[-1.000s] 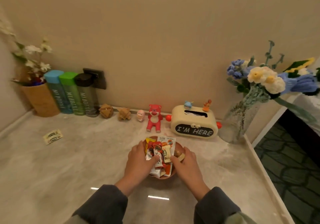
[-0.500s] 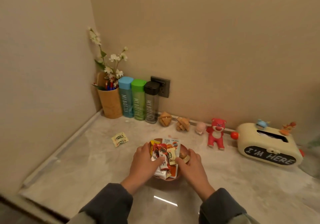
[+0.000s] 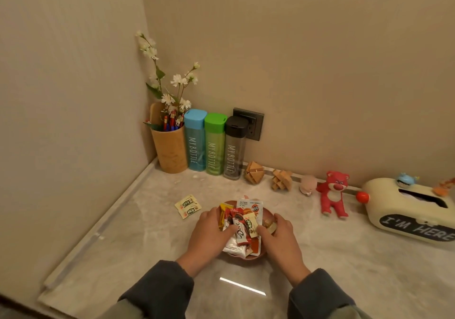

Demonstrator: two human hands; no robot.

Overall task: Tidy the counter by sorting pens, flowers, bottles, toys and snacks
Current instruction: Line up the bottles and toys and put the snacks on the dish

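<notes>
A bowl heaped with snacks sits mid-surface. The left grip and right grip clasp its sides, thumbs on the snacks. A loose packet lies just left. In the back-left corner a cup holds pens and flowers, with three bottles beside it.

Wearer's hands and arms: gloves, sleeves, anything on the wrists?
Left hand and right hand bare: no gloves, rings or watch visible. Left sleeve and right sleeve dark grey, long, soft cuffs at the wrists. Paler greenish layer at the frame's bottom edge.
</notes>
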